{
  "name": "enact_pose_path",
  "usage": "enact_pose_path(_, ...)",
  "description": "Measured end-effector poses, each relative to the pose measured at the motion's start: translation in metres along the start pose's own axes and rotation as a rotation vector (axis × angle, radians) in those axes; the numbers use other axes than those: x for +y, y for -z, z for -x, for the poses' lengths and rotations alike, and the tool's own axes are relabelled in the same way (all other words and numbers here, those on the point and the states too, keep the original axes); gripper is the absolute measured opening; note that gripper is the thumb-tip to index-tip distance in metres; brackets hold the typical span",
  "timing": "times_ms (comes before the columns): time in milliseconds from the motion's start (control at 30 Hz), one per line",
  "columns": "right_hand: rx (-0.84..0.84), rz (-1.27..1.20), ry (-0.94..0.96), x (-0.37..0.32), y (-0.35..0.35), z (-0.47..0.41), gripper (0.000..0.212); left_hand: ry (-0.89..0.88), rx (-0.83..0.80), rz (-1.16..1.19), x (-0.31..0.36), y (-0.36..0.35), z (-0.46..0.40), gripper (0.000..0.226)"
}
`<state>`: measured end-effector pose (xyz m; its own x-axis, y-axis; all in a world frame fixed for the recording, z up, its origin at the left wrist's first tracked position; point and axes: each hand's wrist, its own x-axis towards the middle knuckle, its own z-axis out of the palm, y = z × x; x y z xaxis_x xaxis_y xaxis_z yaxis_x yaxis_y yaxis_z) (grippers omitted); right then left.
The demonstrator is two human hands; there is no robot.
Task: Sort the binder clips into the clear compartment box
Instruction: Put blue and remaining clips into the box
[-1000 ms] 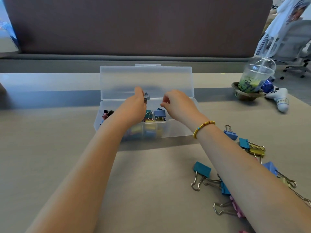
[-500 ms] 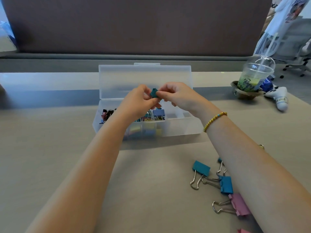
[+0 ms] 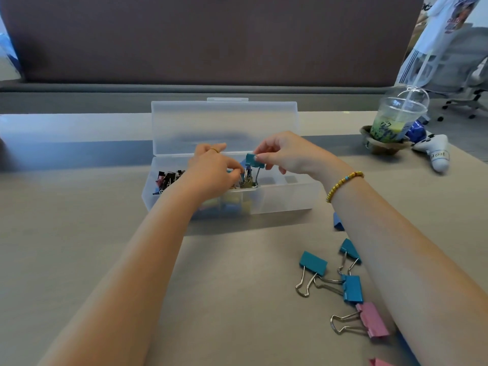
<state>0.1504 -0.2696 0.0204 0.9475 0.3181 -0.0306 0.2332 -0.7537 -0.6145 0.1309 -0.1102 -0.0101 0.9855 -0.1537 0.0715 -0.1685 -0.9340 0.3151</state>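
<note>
Head view: your right hand now pinches the small teal binder clip by its body, wire handles hanging down over the middle of the clear plastic compartment box — half a second ago both hands shared it. Your left hand has dropped into the filled compartment beside it, fingertips curled among the clips; what it holds, I cannot tell. So the handover's done — this one looks ready to drop, with larger teal clips and a pink clip waiting on the beige table.
</note>
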Motion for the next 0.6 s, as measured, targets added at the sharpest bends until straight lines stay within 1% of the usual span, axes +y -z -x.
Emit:
enact_pose_path(100,-0.049,0.053,0.012,-0.003,-0.006,-0.005,0.008,-0.017,0.015,0.019,0.000,0.002,0.001,0.032)
enact_pose_path(200,-0.060,0.086,0.017,-0.004,-0.011,-0.010,0.003,-0.034,0.019,0.025,-0.004,0.002,0.000,0.032)
enact_pose_path(267,-0.067,0.100,0.012,-0.006,-0.012,-0.010,0.004,-0.040,0.061,0.052,-0.006,0.002,-0.002,0.030)
enact_pose_path(333,-0.082,0.129,-0.005,-0.007,-0.013,-0.008,0.013,-0.024,0.141,0.117,-0.006,0.004,-0.003,0.028)
enact_pose_path(400,-0.043,0.139,-0.008,-0.007,-0.018,-0.009,0.018,-0.016,0.188,0.162,-0.005,0.007,-0.003,0.027)
enact_pose_path(433,0.000,0.151,0.001,-0.007,-0.021,-0.009,0.017,-0.024,0.189,0.166,-0.004,0.008,-0.002,0.027)
enact_pose_path(500,0.082,0.195,0.014,-0.006,-0.030,-0.011,0.013,-0.048,0.155,0.135,-0.004,0.008,-0.001,0.028)
enact_pose_path(600,0.131,0.209,-0.011,-0.006,-0.038,-0.012,0.022,-0.056,0.099,0.089,-0.003,0.007,0.001,0.029)
